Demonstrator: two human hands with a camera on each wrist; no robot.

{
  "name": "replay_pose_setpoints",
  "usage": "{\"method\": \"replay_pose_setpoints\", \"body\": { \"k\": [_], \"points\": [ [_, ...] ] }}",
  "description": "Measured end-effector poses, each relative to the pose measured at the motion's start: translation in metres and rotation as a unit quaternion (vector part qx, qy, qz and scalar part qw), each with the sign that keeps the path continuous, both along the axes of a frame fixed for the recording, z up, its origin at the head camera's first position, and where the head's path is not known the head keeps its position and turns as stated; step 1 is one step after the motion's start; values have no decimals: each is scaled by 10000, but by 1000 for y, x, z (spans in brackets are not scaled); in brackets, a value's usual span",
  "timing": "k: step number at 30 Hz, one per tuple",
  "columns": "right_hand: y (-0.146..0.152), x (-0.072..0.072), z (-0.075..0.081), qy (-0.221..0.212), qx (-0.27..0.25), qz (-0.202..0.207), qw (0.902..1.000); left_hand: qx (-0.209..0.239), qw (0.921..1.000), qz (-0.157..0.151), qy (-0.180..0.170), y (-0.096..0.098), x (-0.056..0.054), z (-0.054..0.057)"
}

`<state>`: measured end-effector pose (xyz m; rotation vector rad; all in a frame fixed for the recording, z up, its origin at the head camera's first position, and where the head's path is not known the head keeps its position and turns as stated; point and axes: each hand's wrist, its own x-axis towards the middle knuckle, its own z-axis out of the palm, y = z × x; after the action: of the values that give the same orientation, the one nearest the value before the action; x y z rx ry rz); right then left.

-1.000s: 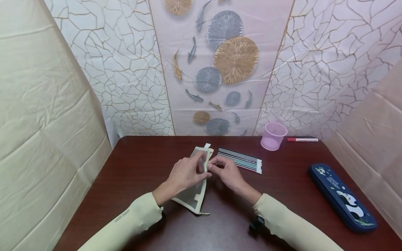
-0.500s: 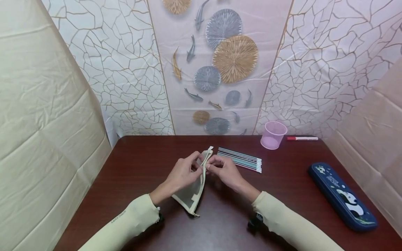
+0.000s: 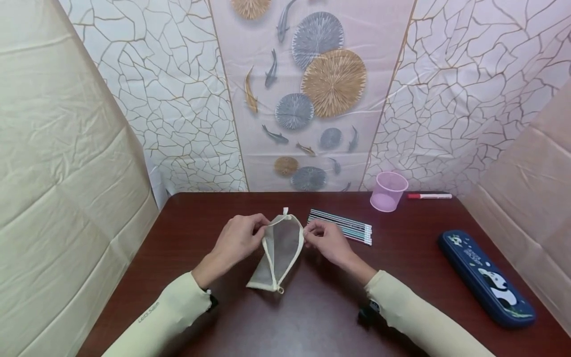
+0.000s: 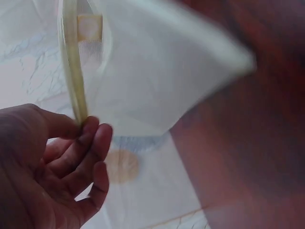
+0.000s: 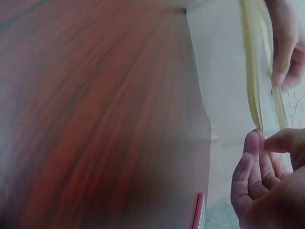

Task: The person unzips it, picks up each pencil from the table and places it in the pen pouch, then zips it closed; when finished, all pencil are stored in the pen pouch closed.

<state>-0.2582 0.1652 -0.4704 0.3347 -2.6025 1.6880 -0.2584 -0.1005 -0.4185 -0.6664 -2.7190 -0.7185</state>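
Observation:
A cream-edged, see-through mesh zipper pouch [image 3: 285,248] stands in the middle of the head view, its mouth spread wide. My left hand [image 3: 236,240] pinches the left edge of the mouth between thumb and fingertips. On the opposite edge, my right hand [image 3: 332,244] does the same with thumb and index finger. In the left wrist view the yellowish zipper band [image 4: 71,67] runs down into the left fingertips. From the right wrist, another length of zipper band [image 5: 253,71] ends at the right fingers, and the left hand [image 5: 286,47] shows beyond it.
A row of several striped pencils [image 3: 341,227] lies just behind my right hand. Farther back are a pink mesh cup [image 3: 387,194] and a red-capped white marker [image 3: 429,196]. A dark blue panda pencil case [image 3: 486,280] lies at the right of the brown table [image 3: 178,267].
My left hand has moved left and pulled its edge away from the right one, so the pouch mouth has gone from narrow to wide. My right hand has shifted slightly to the right.

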Motion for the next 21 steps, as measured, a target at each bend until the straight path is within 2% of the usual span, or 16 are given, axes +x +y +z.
{"method": "replay_pose_setpoints", "body": {
  "k": [3,7,11,14,17,21],
  "points": [
    [8,-3,-2,-46,254,-115,9996,-210,9995,-73,-223,-9,-1,8],
    [15,-8,-1,13,682,-147,9976,-472,9963,-400,-595,-16,-1,13],
    [17,-12,1,354,1087,-68,9934,-525,9899,-821,-1028,-17,0,15],
    [17,-15,-1,639,1223,4,9904,-386,9871,-954,-1226,-16,2,16],
    [16,-17,-4,808,1272,23,9886,-160,9877,-767,-1351,-14,4,16],
    [17,-18,-8,873,1282,-76,9879,-51,9910,-51,-1338,-12,6,14]
  ]
}}
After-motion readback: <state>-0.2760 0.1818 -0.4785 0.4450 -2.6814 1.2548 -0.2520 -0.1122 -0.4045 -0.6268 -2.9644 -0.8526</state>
